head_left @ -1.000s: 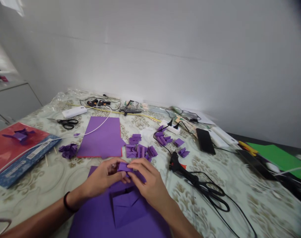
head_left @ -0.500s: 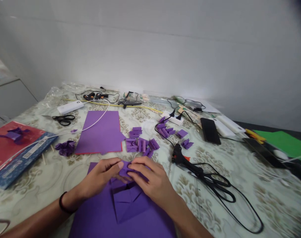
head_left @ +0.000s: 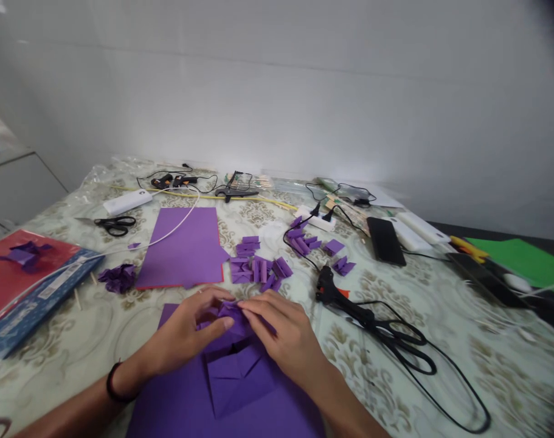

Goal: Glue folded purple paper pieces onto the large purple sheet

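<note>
Between my two hands is a small folded purple paper piece (head_left: 235, 313), above a large purple sheet (head_left: 176, 401). My right hand (head_left: 283, 334) pinches its upper right edge between thumb and fingers. Around its left side curls my left hand (head_left: 188, 331), thumb and fingers pressed to the paper. A larger folded purple paper (head_left: 240, 383) with creased flaps lies on the sheet just below my fingers. Several small folded purple pieces (head_left: 261, 267) rest on the table beyond my hands.
Right of my hands lie a black glue gun (head_left: 334, 289) and black scissors (head_left: 402, 340) with a looping cord. Left are crumpled purple paper (head_left: 118, 278), more scissors (head_left: 115, 225) and a red packet (head_left: 53, 255). Farther back stands a power strip (head_left: 320, 220).
My left thumb has shifted right and down, and its fingers have spread wider around the paper. The held piece looks tilted differently, with my right fingertips now at its top edge.
</note>
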A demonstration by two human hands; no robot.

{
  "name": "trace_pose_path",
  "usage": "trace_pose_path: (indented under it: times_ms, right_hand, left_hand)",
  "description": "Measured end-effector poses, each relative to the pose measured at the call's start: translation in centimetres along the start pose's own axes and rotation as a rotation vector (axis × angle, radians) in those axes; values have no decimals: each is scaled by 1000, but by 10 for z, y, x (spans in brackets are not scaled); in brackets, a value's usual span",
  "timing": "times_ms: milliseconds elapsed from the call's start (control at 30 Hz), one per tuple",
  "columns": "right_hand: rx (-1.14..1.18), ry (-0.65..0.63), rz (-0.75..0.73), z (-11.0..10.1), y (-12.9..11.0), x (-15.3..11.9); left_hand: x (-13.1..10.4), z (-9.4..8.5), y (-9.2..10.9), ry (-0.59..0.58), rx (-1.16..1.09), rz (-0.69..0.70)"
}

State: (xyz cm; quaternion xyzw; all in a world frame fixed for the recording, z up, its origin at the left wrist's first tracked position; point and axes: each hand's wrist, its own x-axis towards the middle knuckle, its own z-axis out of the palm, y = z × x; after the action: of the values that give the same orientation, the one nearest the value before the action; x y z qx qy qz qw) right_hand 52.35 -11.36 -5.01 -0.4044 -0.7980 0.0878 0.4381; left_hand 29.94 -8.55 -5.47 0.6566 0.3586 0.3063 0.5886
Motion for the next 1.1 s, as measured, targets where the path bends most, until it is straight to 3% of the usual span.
trace_pose_path:
  times_ms: [67,167,300,400,467,533,567,633,767,933,1100]
  right_hand:
    - [48,-3,17,2,2,-1]
    - [95,-27,64,8,2,-3]
    - [128,-96,69,2,-2,2]
    - [17,-80,131,-33,15,5]
    - [-197,39,316,-66,40,-2]
    - [-426,80,502,-97,70,-18]
    - [-507,63,608,-109,85,-29]
    - [-553,-92,761,-123,109,-49]
    - [-552,-287,791,-120,130,-72]
    - [-635,-276,768,-107,133,-70]
    - [-698,-192,761,-113,128,-69]
  left_hand:
    - [0,-1,-3,40,8,31]
    - [0,-2,-2,7,23,47]
    - [2,-1,1,-17,52,-30]
    - [3,0,0,19,-88,-87]
    - [3,0,-1,76,-188,-60]
    - [2,0,-2,122,-253,-22]
    - [2,-1,-1,131,-270,-10]
    - [2,-2,0,127,-272,7]
    - [3,-4,0,133,-144,87]
    - [3,-8,1,109,53,128]
    - [0,-7,10,107,137,131]
